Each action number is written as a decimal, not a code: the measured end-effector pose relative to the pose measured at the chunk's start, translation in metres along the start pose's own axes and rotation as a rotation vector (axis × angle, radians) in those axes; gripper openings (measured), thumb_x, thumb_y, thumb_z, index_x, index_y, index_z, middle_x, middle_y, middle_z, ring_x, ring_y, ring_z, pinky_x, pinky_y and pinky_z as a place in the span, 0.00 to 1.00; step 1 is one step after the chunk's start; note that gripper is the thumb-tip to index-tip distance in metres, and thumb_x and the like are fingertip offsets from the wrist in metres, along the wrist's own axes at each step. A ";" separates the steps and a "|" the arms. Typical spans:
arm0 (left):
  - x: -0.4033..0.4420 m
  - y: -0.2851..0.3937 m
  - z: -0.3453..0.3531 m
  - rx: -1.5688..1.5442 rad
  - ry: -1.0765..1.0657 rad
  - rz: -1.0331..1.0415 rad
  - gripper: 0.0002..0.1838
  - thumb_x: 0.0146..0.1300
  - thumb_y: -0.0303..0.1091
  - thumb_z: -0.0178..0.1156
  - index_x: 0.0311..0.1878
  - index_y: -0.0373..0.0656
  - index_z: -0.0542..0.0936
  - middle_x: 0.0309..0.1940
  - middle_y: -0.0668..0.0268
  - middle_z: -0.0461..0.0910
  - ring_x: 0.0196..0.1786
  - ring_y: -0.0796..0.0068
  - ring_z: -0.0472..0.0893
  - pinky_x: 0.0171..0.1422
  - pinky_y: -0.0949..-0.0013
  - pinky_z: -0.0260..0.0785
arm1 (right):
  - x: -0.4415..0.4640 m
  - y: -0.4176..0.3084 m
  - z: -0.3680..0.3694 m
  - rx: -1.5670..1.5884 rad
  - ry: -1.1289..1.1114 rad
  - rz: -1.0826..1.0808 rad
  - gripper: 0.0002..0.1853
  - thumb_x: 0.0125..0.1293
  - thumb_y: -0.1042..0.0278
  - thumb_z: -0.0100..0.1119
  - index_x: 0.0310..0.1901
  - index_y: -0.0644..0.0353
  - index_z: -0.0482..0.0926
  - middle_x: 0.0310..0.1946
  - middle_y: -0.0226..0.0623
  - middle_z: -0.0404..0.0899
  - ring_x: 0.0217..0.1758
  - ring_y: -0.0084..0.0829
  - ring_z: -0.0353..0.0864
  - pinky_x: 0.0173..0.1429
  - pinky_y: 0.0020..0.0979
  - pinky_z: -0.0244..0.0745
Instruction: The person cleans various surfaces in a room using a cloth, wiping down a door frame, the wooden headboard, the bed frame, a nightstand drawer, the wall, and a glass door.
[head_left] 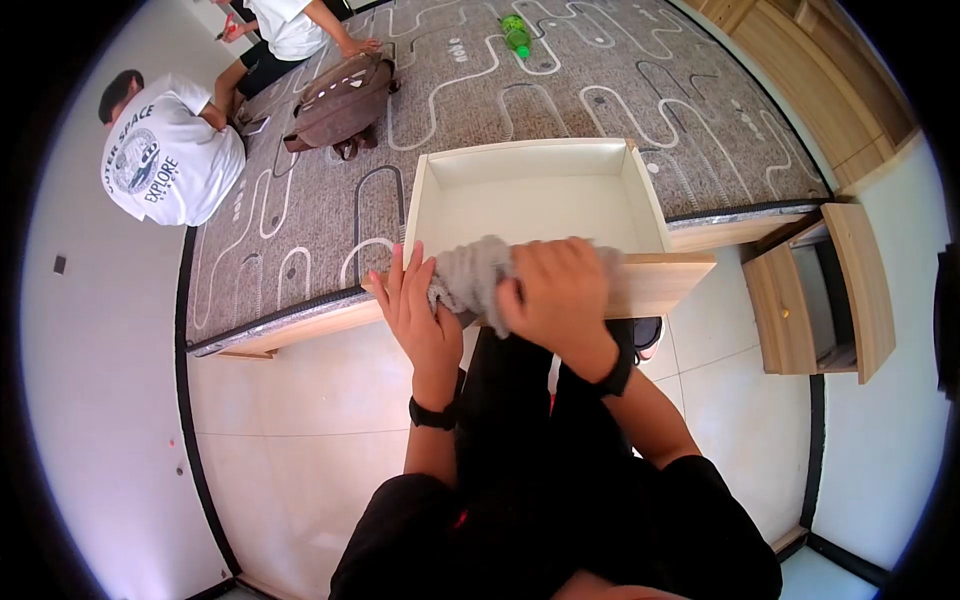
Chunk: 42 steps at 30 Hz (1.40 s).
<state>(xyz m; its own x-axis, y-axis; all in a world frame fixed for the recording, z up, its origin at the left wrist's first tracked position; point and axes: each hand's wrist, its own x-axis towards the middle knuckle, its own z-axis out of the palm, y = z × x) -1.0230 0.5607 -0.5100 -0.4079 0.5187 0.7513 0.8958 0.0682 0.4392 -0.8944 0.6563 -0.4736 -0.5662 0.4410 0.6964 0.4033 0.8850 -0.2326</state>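
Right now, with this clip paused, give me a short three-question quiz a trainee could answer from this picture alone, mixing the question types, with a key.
1. Multiple choice: what does the right hand hold?
a) a brush
b) a grey cloth
c) a pen

2. True or false: the green bottle lies apart from the brown bag.

3. Short answer: which hand is nearer the left end of the drawer front, as pictured?

Key: 1. b; 2. true; 3. the left hand.
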 end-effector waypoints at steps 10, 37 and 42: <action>0.000 0.009 -0.010 0.158 0.035 0.032 0.21 0.47 0.16 0.45 0.47 0.36 0.75 0.59 0.56 0.76 0.71 0.46 0.62 0.76 0.39 0.38 | -0.011 0.024 0.003 0.090 0.069 -0.329 0.20 0.50 0.58 0.63 0.41 0.62 0.79 0.29 0.31 0.75 0.33 0.29 0.75 0.45 0.33 0.69; -0.074 0.007 0.004 -0.048 -0.260 0.166 0.24 0.44 0.15 0.56 0.45 0.47 0.84 0.34 0.64 0.75 0.33 0.64 0.76 0.35 0.65 0.72 | -0.101 0.021 0.008 0.275 0.223 0.168 0.19 0.45 0.83 0.60 0.40 0.52 0.84 0.36 0.34 0.77 0.38 0.38 0.78 0.39 0.34 0.75; -0.076 -0.008 -0.018 -0.012 -0.311 -0.016 0.25 0.44 0.16 0.54 0.47 0.44 0.82 0.29 0.61 0.78 0.30 0.60 0.78 0.34 0.63 0.73 | -0.122 0.037 -0.029 0.284 -0.050 0.286 0.21 0.46 0.81 0.64 0.44 0.53 0.82 0.38 0.35 0.79 0.38 0.36 0.81 0.38 0.32 0.78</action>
<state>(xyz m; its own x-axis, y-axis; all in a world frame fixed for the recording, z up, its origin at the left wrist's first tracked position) -1.0018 0.5050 -0.5617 -0.3471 0.7537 0.5581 0.8866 0.0698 0.4572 -0.7894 0.6312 -0.5480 -0.4968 0.6758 0.5444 0.3388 0.7286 -0.5953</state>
